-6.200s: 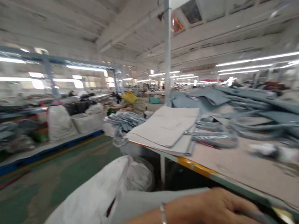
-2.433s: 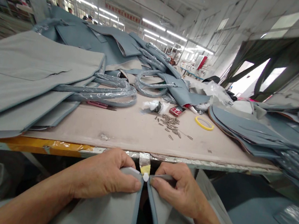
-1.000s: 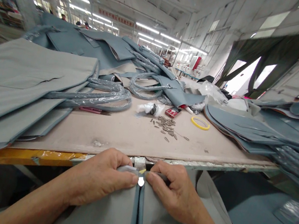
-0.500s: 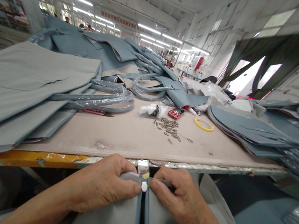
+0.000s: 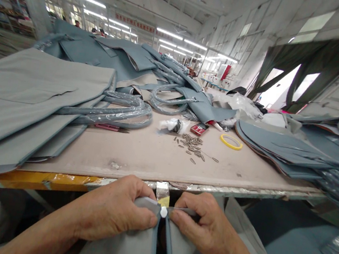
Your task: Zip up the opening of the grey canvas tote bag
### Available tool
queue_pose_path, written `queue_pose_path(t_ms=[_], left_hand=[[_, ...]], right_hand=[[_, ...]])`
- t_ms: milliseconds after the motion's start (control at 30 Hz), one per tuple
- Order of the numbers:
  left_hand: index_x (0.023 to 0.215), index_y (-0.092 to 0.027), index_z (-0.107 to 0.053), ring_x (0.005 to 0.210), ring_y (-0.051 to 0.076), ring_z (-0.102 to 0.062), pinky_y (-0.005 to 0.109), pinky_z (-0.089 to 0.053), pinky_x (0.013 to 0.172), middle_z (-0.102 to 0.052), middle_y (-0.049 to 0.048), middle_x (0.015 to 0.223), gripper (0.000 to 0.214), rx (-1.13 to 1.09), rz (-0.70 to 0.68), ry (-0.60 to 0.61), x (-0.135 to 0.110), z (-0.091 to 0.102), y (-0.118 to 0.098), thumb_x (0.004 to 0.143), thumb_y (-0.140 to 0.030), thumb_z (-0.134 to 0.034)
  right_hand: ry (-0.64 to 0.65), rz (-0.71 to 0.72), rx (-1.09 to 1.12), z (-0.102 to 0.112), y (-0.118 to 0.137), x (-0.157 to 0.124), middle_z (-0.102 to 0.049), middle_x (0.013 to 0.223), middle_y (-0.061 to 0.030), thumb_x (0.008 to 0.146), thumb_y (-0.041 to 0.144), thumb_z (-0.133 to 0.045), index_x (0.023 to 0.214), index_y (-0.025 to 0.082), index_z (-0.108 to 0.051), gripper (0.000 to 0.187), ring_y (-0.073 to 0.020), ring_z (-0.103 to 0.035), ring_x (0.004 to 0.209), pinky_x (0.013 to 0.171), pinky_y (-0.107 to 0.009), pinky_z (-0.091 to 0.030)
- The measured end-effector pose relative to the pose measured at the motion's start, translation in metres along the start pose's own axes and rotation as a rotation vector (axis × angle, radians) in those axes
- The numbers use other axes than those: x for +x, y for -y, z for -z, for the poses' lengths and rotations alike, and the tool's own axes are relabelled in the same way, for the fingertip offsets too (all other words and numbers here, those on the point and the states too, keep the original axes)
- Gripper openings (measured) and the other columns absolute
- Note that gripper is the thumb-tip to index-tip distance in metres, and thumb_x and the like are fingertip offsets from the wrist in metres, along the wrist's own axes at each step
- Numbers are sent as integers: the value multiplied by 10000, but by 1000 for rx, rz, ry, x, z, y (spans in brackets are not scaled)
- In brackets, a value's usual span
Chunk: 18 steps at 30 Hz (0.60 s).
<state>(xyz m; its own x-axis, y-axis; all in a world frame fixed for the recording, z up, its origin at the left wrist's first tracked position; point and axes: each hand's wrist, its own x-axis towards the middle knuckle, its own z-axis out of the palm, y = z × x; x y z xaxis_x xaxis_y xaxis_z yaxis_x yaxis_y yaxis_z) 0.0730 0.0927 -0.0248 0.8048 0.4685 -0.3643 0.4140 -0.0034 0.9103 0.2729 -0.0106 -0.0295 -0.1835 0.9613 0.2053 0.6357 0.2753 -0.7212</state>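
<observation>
Below the table edge I hold a grey fabric bag [image 5: 125, 252] with blue-trimmed edges. My left hand [image 5: 112, 209] pinches the left side of its opening, fingers closed on the fabric. My right hand [image 5: 205, 228] pinches the right side the same way. Between my thumbs sits a small white round fastener [image 5: 163, 212], where the two edges meet. Just beneath it the edges gape into a dark slit.
The worktable [image 5: 152, 158] carries stacks of grey panels [image 5: 18, 96], plastic-wrapped handles [image 5: 118, 108], several small metal pieces [image 5: 194, 145], a yellow tape ring [image 5: 231, 141], a red box [image 5: 199, 128] and blue-grey panels [image 5: 280, 150]. A yellow strip [image 5: 37, 177] edges the table front.
Since a half second ago the two bag edges have parted slightly below the fastener. My hands stay pinched at the same spot by the table edge.
</observation>
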Motion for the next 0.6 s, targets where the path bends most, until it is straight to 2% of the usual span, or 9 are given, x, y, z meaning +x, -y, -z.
queue_pose_path(t_ms=[200, 600], left_hand=[[836, -137, -691, 531, 82, -387, 196, -254, 451, -523, -42, 599, 180, 1, 3, -7, 0, -1, 2, 709, -243, -621], [804, -128, -648, 569, 98, -393, 212, -261, 492, -517, -28, 635, 211, -65, 22, 15, 1, -3, 8, 757, -333, -625]], right_hand=[[-4, -1, -3, -1, -1, -1, -458, 564, 68, 869, 194, -564, 681, 149, -567, 193, -45, -369, 529, 509, -191, -268], [-35, -25, -41, -2, 1, -2, -464, 553, 62, 892, 239, -549, 680, 151, -555, 230, -48, -377, 523, 511, -202, -267]])
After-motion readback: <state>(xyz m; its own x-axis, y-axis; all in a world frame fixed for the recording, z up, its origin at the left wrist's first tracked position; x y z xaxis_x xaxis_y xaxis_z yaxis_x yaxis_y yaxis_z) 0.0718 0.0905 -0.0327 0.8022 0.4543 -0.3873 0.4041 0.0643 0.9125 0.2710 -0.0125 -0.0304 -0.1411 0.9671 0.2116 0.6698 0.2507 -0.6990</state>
